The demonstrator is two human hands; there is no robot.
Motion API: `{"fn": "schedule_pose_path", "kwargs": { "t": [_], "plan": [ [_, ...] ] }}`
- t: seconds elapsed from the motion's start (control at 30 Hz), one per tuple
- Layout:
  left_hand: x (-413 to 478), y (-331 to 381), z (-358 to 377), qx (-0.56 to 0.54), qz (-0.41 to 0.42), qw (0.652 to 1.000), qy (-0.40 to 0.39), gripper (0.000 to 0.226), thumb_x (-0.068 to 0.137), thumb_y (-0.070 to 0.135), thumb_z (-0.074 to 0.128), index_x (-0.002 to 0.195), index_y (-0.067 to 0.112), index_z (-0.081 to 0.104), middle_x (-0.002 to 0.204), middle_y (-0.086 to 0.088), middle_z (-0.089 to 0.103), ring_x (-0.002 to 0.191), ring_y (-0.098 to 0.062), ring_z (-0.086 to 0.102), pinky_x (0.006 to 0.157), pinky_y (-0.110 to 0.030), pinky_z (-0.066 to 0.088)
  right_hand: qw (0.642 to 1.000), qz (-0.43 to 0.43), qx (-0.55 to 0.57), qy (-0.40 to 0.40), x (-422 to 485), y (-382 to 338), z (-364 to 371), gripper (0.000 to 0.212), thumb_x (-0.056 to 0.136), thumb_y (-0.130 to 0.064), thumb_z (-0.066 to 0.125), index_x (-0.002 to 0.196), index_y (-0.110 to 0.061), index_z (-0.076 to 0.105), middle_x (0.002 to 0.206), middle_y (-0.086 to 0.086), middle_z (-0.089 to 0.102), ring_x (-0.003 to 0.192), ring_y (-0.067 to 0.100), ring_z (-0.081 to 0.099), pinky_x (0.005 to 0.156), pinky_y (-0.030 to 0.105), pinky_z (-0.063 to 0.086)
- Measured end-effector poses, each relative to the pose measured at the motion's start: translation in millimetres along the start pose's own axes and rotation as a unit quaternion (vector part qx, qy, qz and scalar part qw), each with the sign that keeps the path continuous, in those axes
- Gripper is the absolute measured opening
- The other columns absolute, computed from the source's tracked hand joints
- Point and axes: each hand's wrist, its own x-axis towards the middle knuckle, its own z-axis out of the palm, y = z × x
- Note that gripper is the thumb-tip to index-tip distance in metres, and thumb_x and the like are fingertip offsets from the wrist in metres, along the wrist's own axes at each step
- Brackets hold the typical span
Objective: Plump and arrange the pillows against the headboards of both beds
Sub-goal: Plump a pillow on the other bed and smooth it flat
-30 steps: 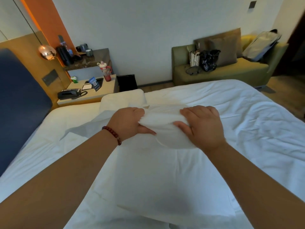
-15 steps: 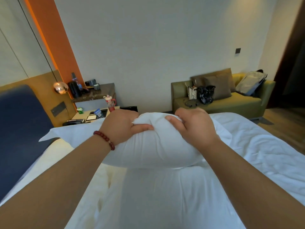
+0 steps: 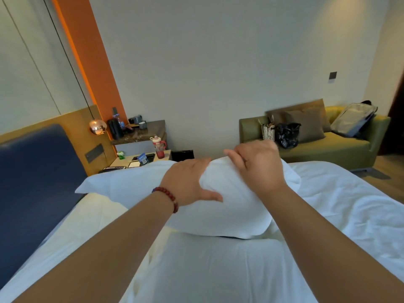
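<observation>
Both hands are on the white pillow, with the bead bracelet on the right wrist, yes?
No: the head view shows the bead bracelet on the left wrist. The left hand and right hand are both on the white pillow.

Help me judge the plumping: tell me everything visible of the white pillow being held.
The pillow is white, smooth cloth, puffed, held on edge above the bed, a case flap trailing left. The left hand grips its top, thumb on the near face; the right hand lies over the top, grip unclear.

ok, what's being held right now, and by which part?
White pillow, by its top edge: left hand grips it, thumb in front; right hand on same edge, blurred, grip unclear.
</observation>
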Motion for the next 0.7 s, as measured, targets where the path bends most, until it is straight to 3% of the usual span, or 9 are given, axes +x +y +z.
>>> {"fn": "schedule_pose_path", "kwargs": {
  "t": [0.1,0.17,0.23,0.3,0.37,0.43,0.53,0.6,0.7],
  "plan": [
    [18,1,1,0.002,-0.006,1.000,-0.013,0.099,0.057,0.082,0.066,0.139,0.031,0.044,0.136,0.009,0.054,0.123,-0.014,0.049,0.102,-0.033,0.040,0.993,0.024,-0.094,0.070,-13,12,-20,0.047,0.101,-0.040,0.048,0.063,-0.019,0.066,0.065,-0.007,0.065,0.069,0.019,0.061,0.083,0.038,0.035],
    [27,-4,0,-0.008,-0.014,1.000,-0.015,0.096,0.056,0.084,0.064,0.135,0.034,0.047,0.130,0.011,0.057,0.119,-0.013,0.051,0.100,-0.034,0.042,0.992,0.084,-0.092,0.029,-28,24,-23,0.041,0.101,-0.044,0.042,0.084,-0.021,0.072,0.086,-0.007,0.071,0.086,0.018,0.065,0.089,0.039,0.034],
    [33,-7,-3,-0.005,-0.007,1.000,-0.002,0.096,0.052,0.089,0.056,0.130,0.034,0.053,0.122,0.011,0.056,0.114,-0.012,0.050,0.096,-0.033,0.042,0.987,0.150,0.016,-0.052,-40,34,-20,0.045,0.096,-0.053,0.040,0.114,-0.023,0.067,0.116,-0.004,0.066,0.110,0.014,0.059,0.097,0.035,0.037],
    [38,-8,-3,0.051,0.021,0.997,0.044,0.097,0.053,0.093,0.045,0.124,0.030,0.061,0.111,0.008,0.051,0.104,-0.014,0.046,0.089,-0.029,0.036,0.948,0.221,0.206,-0.097,-45,39,-14,0.053,0.088,-0.059,0.047,0.128,-0.026,0.057,0.130,-0.006,0.056,0.120,0.001,0.048,0.100,0.015,0.036],
    [36,-3,-3,0.103,0.040,0.991,0.075,0.100,0.058,0.093,0.040,0.129,0.025,0.059,0.107,0.004,0.050,0.100,-0.017,0.045,0.087,-0.028,0.032,0.888,0.291,0.339,-0.104,-45,37,-10,0.059,0.077,-0.061,0.056,0.130,-0.035,0.049,0.130,-0.012,0.052,0.118,-0.006,0.046,0.095,0.008,0.036],
    [31,4,0,0.092,0.013,0.994,0.054,0.100,0.063,0.087,0.048,0.141,0.024,0.046,0.121,0.003,0.052,0.111,-0.018,0.047,0.094,-0.028,0.034,0.850,0.331,0.391,-0.121,-44,38,-2,0.069,0.067,-0.063,0.062,0.130,-0.039,0.044,0.127,-0.015,0.052,0.116,-0.001,0.050,0.093,0.017,0.043],
    [20,5,4,0.037,-0.036,0.999,0.007,0.101,0.062,0.079,0.062,0.144,0.027,0.035,0.136,0.005,0.047,0.123,-0.016,0.045,0.100,-0.031,0.036,0.822,0.347,0.419,-0.167,-43,33,16,0.078,0.059,-0.064,0.067,0.128,-0.038,0.043,0.123,-0.013,0.054,0.114,0.007,0.054,0.090,0.025,0.048],
    [14,1,6,0.038,-0.062,0.997,-0.037,0.111,0.058,0.080,0.067,0.148,0.027,0.028,0.145,0.007,0.041,0.130,-0.014,0.040,0.106,-0.032,0.035,0.808,0.358,0.430,-0.186,-44,26,28,0.078,0.057,-0.064,0.068,0.126,-0.036,0.044,0.117,-0.016,0.056,0.111,0.009,0.055,0.084,0.020,0.047],
    [11,-3,9,0.037,-0.100,0.991,-0.086,0.117,0.055,0.082,0.068,0.149,0.029,0.025,0.148,0.009,0.040,0.132,-0.015,0.040,0.107,-0.034,0.035,0.815,0.375,0.406,-0.175,-47,16,42,0.071,0.063,-0.057,0.069,0.125,-0.033,0.045,0.112,-0.017,0.055,0.109,0.011,0.055,0.076,0.010,0.041]
  ]
}}
